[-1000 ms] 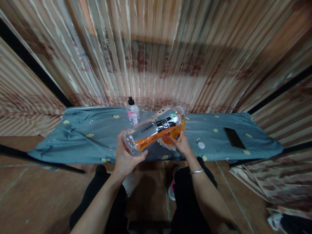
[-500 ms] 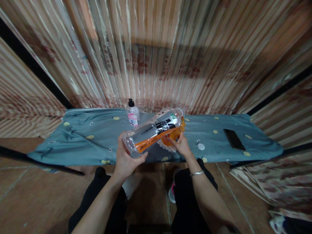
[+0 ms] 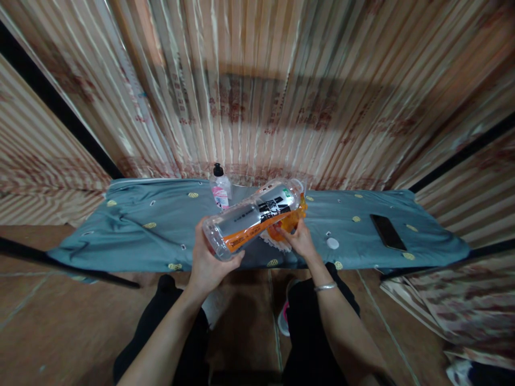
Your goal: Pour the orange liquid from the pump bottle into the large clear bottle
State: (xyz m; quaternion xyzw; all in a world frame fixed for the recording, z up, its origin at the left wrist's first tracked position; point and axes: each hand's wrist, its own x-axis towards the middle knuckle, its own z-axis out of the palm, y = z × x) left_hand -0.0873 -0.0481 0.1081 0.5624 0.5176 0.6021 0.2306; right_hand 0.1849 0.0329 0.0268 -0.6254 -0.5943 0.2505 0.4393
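Frame: 12 points away from the wearer, toward the striped curtain [image 3: 241, 128].
Bottle: clear plastic bottle with an orange, black and silver label [image 3: 247, 221], lying tilted over the middle of the teal patterned cloth-covered surface [image 3: 129, 244]; appears held up rather than set down.
Bottle axis: base at 8 o'clock, neck at 2. Whether the neck is capped, can't tell.
Left hand: left hand [image 3: 205, 271] wrapped round the base end, thumb along the near side; loaded with the bottle.
Right hand: right hand [image 3: 301, 239] pinching a translucent orange, irregular-edged object [image 3: 290, 220], close under the neck end. Contact with the bottle itself: can't tell.
Key relation: bottle runs from left hand toward 2 o'clock; left is nearer the base, right nearer the neck, orange object on the bottle's near side there.
White fringe: white jagged-edged piece [image 3: 278, 243] just beside the orange object, at its 7.
Pump bottle: clear bottle, pink label, black top [image 3: 220, 188], upright at the big bottle's 10.
Right side: round white disc [image 3: 332, 243] at right hand's 3, black rectangular phone [image 3: 388, 232] farther along.
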